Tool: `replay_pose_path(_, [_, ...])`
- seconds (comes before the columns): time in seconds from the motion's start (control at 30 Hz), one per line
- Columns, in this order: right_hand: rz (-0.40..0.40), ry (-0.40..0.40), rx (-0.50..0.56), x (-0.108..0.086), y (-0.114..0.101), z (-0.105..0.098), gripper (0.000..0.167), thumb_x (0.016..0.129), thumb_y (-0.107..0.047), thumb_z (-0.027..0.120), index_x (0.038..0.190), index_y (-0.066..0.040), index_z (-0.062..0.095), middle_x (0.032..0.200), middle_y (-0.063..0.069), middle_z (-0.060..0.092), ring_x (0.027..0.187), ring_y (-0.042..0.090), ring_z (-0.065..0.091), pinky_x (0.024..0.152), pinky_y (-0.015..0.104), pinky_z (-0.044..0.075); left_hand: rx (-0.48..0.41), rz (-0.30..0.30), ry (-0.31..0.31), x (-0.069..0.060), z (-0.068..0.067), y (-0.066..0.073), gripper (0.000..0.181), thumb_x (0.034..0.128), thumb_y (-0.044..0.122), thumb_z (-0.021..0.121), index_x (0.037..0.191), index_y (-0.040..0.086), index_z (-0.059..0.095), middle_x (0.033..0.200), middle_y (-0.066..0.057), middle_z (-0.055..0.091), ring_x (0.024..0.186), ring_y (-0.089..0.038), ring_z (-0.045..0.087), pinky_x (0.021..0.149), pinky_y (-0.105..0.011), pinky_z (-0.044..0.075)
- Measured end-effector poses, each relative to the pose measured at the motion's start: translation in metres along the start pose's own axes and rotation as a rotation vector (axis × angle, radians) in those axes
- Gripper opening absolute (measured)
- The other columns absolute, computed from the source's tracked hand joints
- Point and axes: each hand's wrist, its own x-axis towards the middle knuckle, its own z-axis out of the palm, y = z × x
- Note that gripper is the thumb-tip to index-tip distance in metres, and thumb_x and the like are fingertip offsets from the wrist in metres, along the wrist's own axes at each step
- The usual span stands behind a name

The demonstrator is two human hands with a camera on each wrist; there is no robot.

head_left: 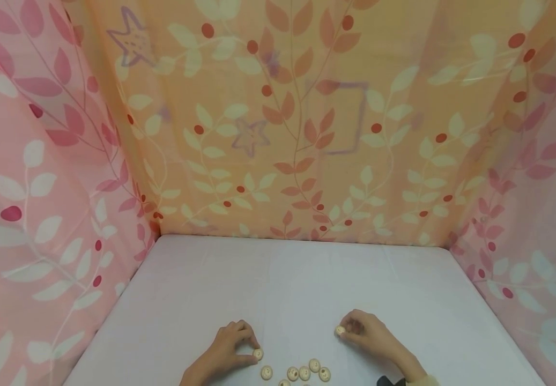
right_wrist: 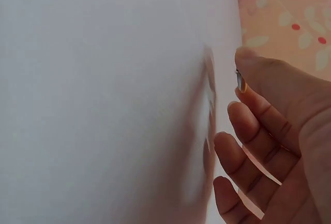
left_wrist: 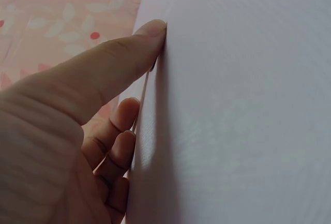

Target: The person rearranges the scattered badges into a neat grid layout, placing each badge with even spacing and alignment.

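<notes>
In the head view the left hand [head_left: 228, 346] pinches a small round cream piece [head_left: 258, 354] between thumb and index finger, low at the table. To its right, the right hand [head_left: 374, 335] pinches a similar round piece [head_left: 340, 331] by its edges, with a dark mark on its face. The left wrist view shows the left hand [left_wrist: 88, 100] with its thumb tip at the white surface; its piece is hidden there. Seen from the right wrist, the right hand [right_wrist: 279, 125] holds the thin piece [right_wrist: 241, 81] edge-on, other fingers loosely curled.
Several similar round pieces [head_left: 304, 373] lie between the hands at the front of the white table [head_left: 287, 284], one [head_left: 266, 372] a bit apart to the left. A dark object [head_left: 391, 381] is beside the right forearm. Patterned cloth [head_left: 278, 177] stands behind and at both sides.
</notes>
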Motion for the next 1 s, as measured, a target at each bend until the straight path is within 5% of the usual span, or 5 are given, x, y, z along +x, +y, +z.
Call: replay_pose_path(1.0, [0.268, 0.21, -0.084, 0.051, 0.036, -0.014, 0.021, 0.077, -0.035, 0.074, 0.088, -0.019, 0.065, 0.074, -0.008, 0.055, 0.064, 0.008, 0.048, 0.055, 0.023, 0.039, -0.035, 0.011, -0.003, -0.002, -0.001, 0.004, 0.02, 0.0743, 0.047, 0.07, 0.086, 0.034, 0.061, 0.097, 0.02, 0.048, 0.089, -0.002, 0.04, 0.08, -0.035, 0.029])
